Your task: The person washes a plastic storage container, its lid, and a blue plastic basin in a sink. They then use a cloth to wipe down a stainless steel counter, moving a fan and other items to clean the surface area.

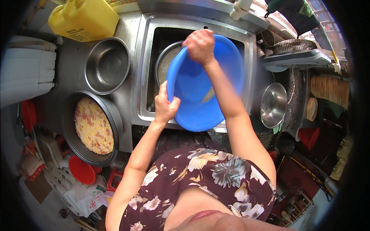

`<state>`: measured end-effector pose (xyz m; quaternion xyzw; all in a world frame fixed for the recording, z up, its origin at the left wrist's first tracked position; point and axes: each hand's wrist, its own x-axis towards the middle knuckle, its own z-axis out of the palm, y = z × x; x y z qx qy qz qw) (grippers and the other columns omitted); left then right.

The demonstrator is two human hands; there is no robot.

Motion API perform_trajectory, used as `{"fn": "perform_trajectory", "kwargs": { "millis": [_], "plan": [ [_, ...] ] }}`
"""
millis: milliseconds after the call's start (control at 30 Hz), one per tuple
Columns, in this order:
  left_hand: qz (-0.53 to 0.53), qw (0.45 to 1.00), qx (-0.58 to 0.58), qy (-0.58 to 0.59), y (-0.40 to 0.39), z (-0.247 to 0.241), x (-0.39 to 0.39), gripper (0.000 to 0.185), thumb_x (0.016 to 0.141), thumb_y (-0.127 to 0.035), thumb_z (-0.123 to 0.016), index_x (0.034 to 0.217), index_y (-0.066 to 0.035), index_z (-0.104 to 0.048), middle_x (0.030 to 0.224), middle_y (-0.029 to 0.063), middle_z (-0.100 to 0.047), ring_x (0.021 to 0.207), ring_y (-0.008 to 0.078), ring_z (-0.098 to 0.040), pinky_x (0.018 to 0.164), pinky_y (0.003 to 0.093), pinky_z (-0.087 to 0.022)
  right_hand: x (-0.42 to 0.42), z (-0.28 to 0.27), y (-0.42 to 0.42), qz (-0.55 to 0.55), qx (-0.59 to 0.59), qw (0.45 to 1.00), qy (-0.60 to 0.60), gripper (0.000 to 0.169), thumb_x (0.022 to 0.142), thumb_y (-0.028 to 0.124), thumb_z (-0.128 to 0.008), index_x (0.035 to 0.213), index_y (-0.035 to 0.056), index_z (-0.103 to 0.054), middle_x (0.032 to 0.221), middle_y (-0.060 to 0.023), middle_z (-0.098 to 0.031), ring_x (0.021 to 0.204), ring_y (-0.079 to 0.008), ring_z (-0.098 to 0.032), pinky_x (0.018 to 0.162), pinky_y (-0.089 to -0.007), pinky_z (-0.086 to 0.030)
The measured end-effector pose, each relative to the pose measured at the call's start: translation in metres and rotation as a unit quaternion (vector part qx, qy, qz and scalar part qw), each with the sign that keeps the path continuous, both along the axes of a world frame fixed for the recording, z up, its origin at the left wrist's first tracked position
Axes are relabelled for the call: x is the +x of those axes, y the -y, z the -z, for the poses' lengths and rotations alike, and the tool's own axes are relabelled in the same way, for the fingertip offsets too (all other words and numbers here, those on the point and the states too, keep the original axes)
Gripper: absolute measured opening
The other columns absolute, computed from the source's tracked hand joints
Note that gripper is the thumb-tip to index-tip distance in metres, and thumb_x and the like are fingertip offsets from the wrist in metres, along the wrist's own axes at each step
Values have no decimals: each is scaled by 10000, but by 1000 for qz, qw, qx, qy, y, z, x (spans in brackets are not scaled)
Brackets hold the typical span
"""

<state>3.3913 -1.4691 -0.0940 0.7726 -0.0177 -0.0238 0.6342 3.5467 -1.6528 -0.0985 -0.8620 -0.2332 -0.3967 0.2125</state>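
A large blue plastic basin (196, 112) is tilted over the stainless-steel sink (143, 95), its inside facing me. My left hand (167, 105) grips its left rim, thumb inside. Higher up, my right hand (200, 46) is closed over the far rim. Some pale wet matter (208, 95) lies on the basin's inner wall, partly behind my right forearm. Beneath the basin, a round metal pot (159, 65) stands in the sink with cloudy liquid in it; the basin hides most of it.
Left of the sink are a metal bowl (107, 66), a dark pot (117, 121) of mixed yellow and reddish grains, and a yellow jerrycan (83, 20). On the right are a steel bowl (274, 105), a grey scale-like device (297, 59) and stacked bamboo steamers (329, 90). A white pipe (241, 8) hangs above.
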Motion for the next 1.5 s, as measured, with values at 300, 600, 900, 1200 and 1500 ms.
{"fn": "perform_trajectory", "kwargs": {
  "millis": [300,600,900,1200,1500],
  "plan": [
    [-39,997,50,53,-8,36,-23,469,705,-16,-598,1141,12,-429,837,132,-629,716,211,-643,679,304,-504,3,49,112,371,57,922,-95,286,826,277,-459,661,137,-647,690,-63,-652,635,-252,-618,610,-397,-422],
    [57,988,121,78,3,-45,92,63,675,-28,-516,730,-10,-490,612,169,-560,544,322,-588,532,370,-452,-10,-73,-21,21,-15,996,90,114,645,217,-571,544,166,-559,580,-30,-555,573,-209,-552,639,-341,-409],
    [37,967,165,193,-43,43,3,125,672,25,-564,655,-25,-451,556,100,-418,477,225,-433,477,325,-378,-52,97,109,275,488,819,-126,506,894,346,-316,641,56,-645,566,-84,-610,516,-226,-596,524,-338,-479],
    [99,941,282,155,17,-42,75,125,672,-74,-573,765,-26,-504,690,220,-569,690,431,-562,586,452,-452,-52,-24,-19,33,85,992,84,140,640,235,-586,551,131,-558,618,-53,-573,602,-232,-564,703,-368,-416],
    [43,992,49,109,-19,-19,23,103,677,72,-514,650,-13,-463,541,-5,-364,531,36,-357,469,223,-317,-50,56,109,313,479,808,-137,421,860,294,-334,675,79,-646,688,-127,-645,663,-316,-611,659,-441,-465]
  ]
}}
